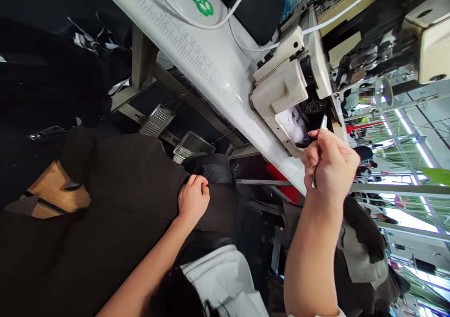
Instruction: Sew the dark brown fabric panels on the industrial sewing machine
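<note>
The view is tilted. My right hand (332, 162) is closed around a slim silver tool, which looks like tweezers (324, 121). Its tip points into the dark open cavity of a white sewing machine (281, 87), where a round metal part (314, 106) shows. I cannot tell whether the tip touches anything inside. Lower and to the left, my left hand (193, 196) lies with curled fingers at the edge of a large piece of dark fabric (140, 185). The fingertips are partly hidden there.
The white machine table (218, 64) has a printed ruler along its edge. A white cable (211, 26) and a green flower-shaped tag (201, 2) are on it. Metal pedals (157, 121) sit below. Dark cloth pieces (365, 251) are piled at right.
</note>
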Motion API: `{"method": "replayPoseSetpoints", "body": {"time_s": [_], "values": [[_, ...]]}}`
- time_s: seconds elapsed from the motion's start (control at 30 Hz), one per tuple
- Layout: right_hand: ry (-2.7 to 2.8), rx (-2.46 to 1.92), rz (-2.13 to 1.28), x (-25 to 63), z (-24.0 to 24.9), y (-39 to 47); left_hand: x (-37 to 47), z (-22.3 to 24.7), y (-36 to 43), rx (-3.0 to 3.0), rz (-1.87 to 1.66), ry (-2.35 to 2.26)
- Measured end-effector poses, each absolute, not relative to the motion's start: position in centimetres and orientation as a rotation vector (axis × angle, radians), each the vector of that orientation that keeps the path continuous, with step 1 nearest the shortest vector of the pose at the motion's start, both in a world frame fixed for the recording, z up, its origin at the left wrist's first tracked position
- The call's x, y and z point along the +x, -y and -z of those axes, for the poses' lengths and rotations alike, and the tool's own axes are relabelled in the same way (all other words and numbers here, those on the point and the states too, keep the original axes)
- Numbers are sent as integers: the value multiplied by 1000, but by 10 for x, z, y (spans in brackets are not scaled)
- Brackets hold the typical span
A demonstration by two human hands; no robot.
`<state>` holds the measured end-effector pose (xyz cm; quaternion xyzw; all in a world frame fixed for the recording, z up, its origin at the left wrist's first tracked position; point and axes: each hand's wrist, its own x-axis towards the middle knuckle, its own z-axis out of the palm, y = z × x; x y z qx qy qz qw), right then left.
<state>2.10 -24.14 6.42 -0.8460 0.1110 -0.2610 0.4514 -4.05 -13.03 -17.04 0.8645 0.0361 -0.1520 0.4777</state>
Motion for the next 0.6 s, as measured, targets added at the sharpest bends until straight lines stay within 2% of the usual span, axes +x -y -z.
{"method": "replayPoseSetpoints", "body": {"time_s": [0.2, 0.6], "values": [[-280, -2010, 582, 22, -70, 238, -40, 170, 130, 2120, 375, -91], [-345, -1919, 719, 22, -53, 219, -38, 166, 125, 2097, 391, -88]]}}
